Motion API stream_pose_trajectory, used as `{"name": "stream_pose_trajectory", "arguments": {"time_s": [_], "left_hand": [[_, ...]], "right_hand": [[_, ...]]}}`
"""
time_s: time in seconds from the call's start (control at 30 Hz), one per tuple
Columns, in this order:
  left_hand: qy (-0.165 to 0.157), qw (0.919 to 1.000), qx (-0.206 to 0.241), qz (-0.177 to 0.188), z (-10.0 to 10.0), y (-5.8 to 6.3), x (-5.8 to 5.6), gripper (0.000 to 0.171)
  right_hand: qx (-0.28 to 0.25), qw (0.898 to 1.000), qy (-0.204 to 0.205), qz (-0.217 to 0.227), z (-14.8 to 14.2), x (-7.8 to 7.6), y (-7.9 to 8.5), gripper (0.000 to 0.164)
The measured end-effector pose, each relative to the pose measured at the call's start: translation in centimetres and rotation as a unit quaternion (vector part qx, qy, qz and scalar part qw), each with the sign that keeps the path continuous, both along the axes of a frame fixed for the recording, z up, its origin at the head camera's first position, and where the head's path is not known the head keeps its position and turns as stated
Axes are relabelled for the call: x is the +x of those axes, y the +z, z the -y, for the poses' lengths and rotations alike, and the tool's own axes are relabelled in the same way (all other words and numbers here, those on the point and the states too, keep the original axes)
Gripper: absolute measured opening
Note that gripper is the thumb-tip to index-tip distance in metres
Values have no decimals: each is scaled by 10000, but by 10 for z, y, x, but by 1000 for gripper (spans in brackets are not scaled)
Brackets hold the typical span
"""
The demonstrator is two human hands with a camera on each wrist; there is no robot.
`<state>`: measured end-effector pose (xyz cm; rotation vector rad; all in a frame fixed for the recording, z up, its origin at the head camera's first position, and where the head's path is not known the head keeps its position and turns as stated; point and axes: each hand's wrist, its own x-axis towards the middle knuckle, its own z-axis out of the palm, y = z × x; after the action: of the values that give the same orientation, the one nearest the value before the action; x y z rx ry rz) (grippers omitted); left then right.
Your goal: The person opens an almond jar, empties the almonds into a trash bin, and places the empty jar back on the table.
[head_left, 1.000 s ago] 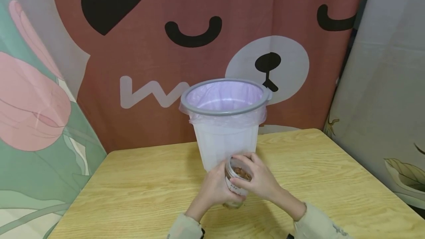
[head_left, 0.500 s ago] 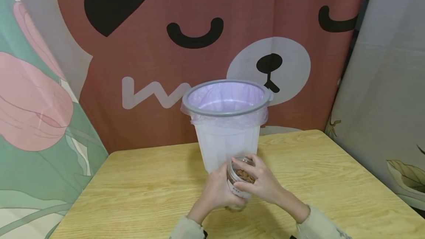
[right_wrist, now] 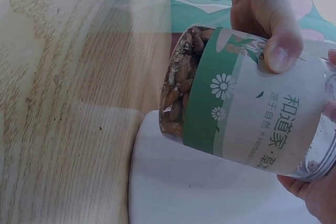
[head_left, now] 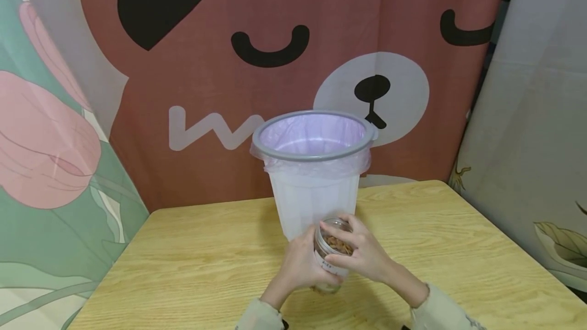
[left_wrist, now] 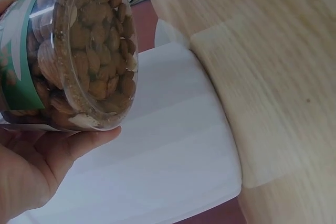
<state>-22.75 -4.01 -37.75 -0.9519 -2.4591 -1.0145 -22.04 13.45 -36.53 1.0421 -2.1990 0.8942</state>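
Both hands hold a clear jar of almonds [head_left: 334,268] in front of a white bin, raised off the table. Its white and green label [right_wrist: 239,103] faces the right wrist camera, and almonds press against the jar's bottom [left_wrist: 97,51] in the left wrist view. My left hand [head_left: 300,263] grips the jar's side, its thumb [right_wrist: 283,51] lying across the label. Spread over the mouth, my right hand [head_left: 369,254] has fingers and thumb curled round the rim. Almonds show through the top between those fingers; whether a clear lid sits there I cannot tell.
Just behind the jar stands the white bin [head_left: 316,192], lined with a pinkish-purple bag [head_left: 316,131] under a grey rim [head_left: 312,158]. A wood-grain table [head_left: 192,253] carries it. Printed curtains [head_left: 183,75] hang close behind and at both sides.
The camera view has shifted slightly. Both hands keep their hold on the jar, while the right hand's fingers have moved a little over its mouth.
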Motion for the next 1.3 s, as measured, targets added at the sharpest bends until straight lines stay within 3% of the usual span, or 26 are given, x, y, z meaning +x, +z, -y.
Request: {"name": "stream_pose_trajectory", "arguments": {"time_s": [0.1, 0.27, 0.37, 0.63, 0.83, 1.07, 1.3], "left_hand": [[-46, 10000, -12, 22, 1, -1, -1, 87], [-602, 9968, 216, 471, 4, -1, -2, 82], [-731, 9947, 258, 674, 5, 0, -2, 83], [-528, 9940, 173, 945, 6, 4, 0, 93], [-512, 9955, 159, 783, 6, 6, 2, 91], [-447, 9970, 134, 620, 5, 8, 3, 82], [-452, 9966, 70, 682, 4, 11, 5, 80]], "right_hand": [[28, 9998, 174, -80, -1, -1, 0, 53], [177, 9975, 637, -262, -4, -2, 4, 51], [277, 9971, 677, -228, -5, -2, 7, 52], [717, 9971, 271, -24, -9, -2, 14, 59], [1240, 9910, -472, -144, -14, 3, 29, 76], [1625, 9787, -1224, -276, -14, 7, 44, 74], [1818, 9736, -1379, -33, -9, 12, 48, 72]]}}
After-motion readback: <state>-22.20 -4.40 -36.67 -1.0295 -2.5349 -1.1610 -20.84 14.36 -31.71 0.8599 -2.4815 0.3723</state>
